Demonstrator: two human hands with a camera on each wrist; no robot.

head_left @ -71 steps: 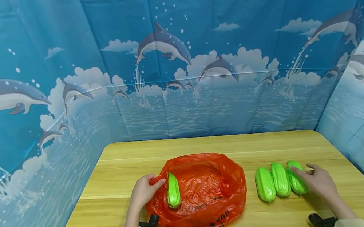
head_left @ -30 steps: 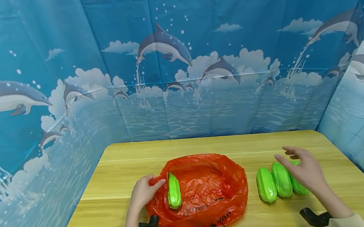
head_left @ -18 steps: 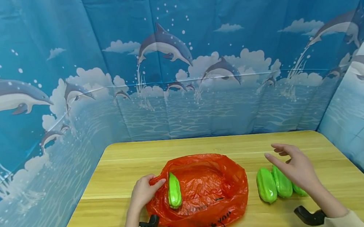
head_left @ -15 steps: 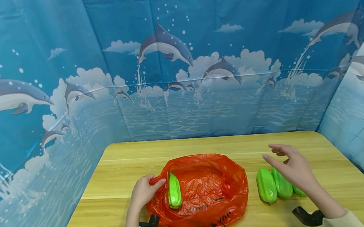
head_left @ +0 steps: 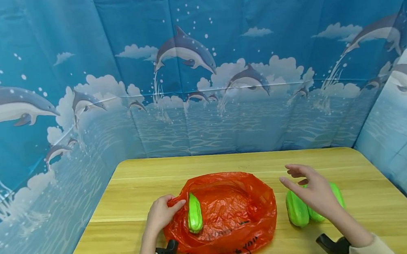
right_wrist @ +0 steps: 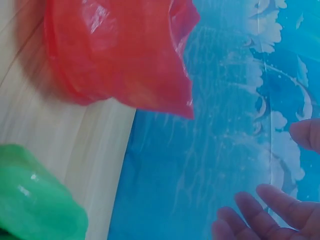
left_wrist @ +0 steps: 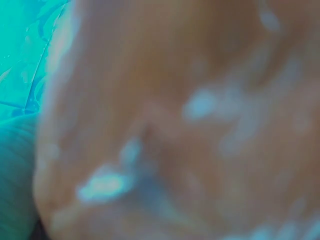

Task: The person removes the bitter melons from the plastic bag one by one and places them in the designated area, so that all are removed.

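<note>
A red plastic bag point(head_left: 229, 206) stands spread wide on the table. My left hand point(head_left: 161, 215) pinches its left rim, with the thumb on the inner side. Inside the bag, against that left wall, lies a bright green, ribbed, gourd-like vegetable point(head_left: 194, 213). To the right, my right hand point(head_left: 313, 192) hovers over similar vegetables point(head_left: 297, 210), its fingers spread and loosely bent, holding nothing; it partly hides them. In the right wrist view the fingers point(right_wrist: 280, 210) are apart with nothing between them. The left wrist view is filled by a blurred brownish surface.
The wooden table point(head_left: 135, 182) carries the bag and vegetables. A blue dolphin-print curtain point(head_left: 196, 123) hangs behind it and along both sides. Black wrist cameras point(head_left: 167, 251) sit on both forearms.
My right hand has lifted from the rightmost vegetable and moved left over the row, towards the bag, uncovering part of that vegetable again. My left hand and the bag stay put.
</note>
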